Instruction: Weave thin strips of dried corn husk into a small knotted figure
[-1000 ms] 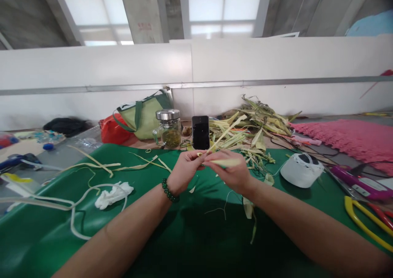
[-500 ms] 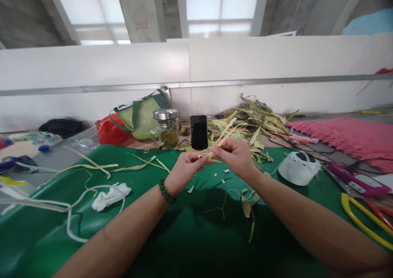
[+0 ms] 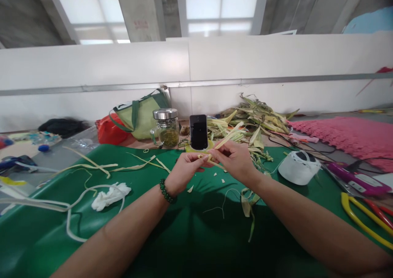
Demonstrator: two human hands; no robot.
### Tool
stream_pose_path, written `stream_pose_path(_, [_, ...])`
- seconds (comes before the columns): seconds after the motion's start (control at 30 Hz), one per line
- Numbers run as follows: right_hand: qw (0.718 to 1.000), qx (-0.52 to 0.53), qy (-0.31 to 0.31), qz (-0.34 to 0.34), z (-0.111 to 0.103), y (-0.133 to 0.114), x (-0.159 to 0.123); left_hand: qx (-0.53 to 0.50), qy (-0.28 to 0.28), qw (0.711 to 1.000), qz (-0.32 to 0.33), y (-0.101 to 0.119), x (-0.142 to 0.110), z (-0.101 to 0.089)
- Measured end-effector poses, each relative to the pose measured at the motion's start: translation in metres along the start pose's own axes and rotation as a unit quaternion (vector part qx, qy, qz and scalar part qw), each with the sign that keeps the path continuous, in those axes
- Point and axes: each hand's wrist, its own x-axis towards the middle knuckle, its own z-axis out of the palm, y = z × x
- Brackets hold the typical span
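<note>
Pale yellow-green corn husk strips [image 3: 229,135] are pinched between my two hands above the green mat. My left hand [image 3: 186,170], with a dark green bead bracelet at the wrist, grips their folded end between thumb and fingers. Close beside it, my right hand [image 3: 235,157] pinches the same strips, whose loose ends stick up and to the right past its fingers. Fingers hide part of the fold. Just behind the hands a black phone [image 3: 198,131] stands upright on a yellow base. Small husk scraps [image 3: 190,189] lie on the mat below.
A glass mug [image 3: 167,130] with a metal lid stands by a green bag [image 3: 139,116]. Behind, at right, is a husk pile [image 3: 260,114]. A white thread spool [image 3: 297,169], purple glue gun [image 3: 357,179] and yellow-handled scissors [image 3: 353,212] lie right; white tissue [image 3: 110,196] lies left.
My right hand has turned slightly and moved a little closer to my left hand. The strips' loose ends now lean lower and further right. My left hand has barely moved.
</note>
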Motion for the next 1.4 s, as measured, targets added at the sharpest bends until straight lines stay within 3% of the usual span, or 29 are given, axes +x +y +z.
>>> stream_pose_path(0.2, [0.999, -0.042, 0.015, -0.011, 0.005, 0.002, -0.002, -0.031, 0.02, 0.999, 0.007, -0.002, 0.0, 0.002])
stream_pose_path(0.43, [0.993, -0.107, 0.047, -0.032, 0.011, 0.001, -0.003, -0.084, -0.008, 0.996, -0.011, -0.005, 0.0, 0.005])
stream_pose_path(0.6, [0.989, -0.138, 0.049, -0.025, 0.01, 0.003, -0.003, -0.049, -0.008, 0.999, 0.018, -0.003, -0.002, 0.008])
stream_pose_path(0.83, [0.993, -0.086, 0.076, -0.025, 0.008, -0.001, -0.004, -0.07, 0.03, 0.997, 0.014, -0.004, -0.001, 0.007])
stream_pose_path(0.97, [0.998, -0.027, 0.04, -0.038, 0.005, -0.006, -0.005, -0.13, 0.016, 0.991, 0.008, -0.004, 0.001, 0.005])
stream_pose_path(1.4, [0.992, 0.114, 0.053, -0.032, 0.0, -0.008, 0.0, -0.203, -0.012, 0.979, -0.011, -0.002, 0.001, 0.008])
